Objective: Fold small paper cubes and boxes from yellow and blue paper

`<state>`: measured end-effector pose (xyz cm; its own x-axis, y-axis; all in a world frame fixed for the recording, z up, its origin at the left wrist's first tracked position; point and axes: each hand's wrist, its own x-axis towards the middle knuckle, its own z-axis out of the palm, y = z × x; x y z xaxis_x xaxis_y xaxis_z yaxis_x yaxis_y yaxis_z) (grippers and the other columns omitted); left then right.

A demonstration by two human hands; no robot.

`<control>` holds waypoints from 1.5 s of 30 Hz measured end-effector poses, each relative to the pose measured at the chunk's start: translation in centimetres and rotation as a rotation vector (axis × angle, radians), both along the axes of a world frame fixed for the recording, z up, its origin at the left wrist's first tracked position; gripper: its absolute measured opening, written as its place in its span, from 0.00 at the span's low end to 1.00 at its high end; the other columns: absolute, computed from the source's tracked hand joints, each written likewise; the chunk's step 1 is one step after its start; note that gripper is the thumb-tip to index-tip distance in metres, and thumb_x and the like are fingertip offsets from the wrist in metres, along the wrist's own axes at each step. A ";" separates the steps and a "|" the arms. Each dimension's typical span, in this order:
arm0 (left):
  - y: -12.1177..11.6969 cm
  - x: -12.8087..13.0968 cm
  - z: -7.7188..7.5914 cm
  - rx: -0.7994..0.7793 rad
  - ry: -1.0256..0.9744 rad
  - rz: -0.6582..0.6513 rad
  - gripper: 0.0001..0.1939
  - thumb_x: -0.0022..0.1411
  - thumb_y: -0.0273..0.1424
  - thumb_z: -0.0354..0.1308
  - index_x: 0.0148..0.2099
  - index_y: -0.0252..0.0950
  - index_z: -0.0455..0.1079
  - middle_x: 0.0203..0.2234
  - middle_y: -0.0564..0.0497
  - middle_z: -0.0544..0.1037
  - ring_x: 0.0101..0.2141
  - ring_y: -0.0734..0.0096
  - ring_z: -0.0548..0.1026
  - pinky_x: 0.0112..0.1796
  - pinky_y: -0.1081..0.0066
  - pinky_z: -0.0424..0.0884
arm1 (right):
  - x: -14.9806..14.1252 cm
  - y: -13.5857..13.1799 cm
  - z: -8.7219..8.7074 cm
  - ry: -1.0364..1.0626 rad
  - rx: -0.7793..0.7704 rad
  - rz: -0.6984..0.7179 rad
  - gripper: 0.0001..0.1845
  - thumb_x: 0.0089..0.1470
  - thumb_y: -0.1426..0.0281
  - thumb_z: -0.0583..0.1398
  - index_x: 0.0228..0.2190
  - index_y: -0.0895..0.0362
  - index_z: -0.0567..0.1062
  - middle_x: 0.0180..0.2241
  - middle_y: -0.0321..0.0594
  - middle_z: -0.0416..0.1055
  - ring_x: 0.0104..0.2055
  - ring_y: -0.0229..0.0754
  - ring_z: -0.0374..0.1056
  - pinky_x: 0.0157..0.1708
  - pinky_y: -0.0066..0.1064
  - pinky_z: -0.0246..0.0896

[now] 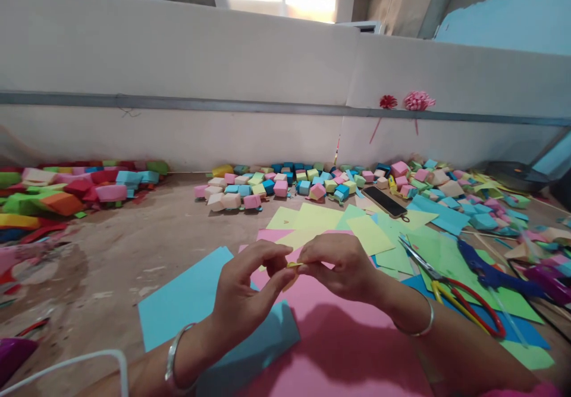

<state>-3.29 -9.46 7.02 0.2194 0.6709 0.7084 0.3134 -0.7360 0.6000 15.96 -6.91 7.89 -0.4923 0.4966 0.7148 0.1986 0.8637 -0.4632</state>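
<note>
- Left hand (250, 284) pinches a small yellow paper piece (293, 265), thumb against forefinger; right hand (343, 266) grips its other side likewise, apparently to steady it.
- Pink paper sheet (321, 302) lies beneath both hands.
- Scissors (439, 277) lie right of the right hand, likely kept handy.

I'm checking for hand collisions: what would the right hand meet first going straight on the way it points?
The right hand would probably meet the left hand, just past the small yellow piece; depth is unclear.
</note>
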 end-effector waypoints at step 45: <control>1.5 -0.6 -2.4 0.240 0.343 0.268 0.19 0.59 0.23 0.59 0.52 0.42 0.65 0.34 0.52 0.81 0.38 0.66 0.77 0.41 0.65 0.68 | -0.4 0.6 -2.5 -0.371 0.078 -0.358 0.14 0.59 0.78 0.51 0.25 0.57 0.71 0.23 0.40 0.70 0.26 0.37 0.61 0.27 0.29 0.52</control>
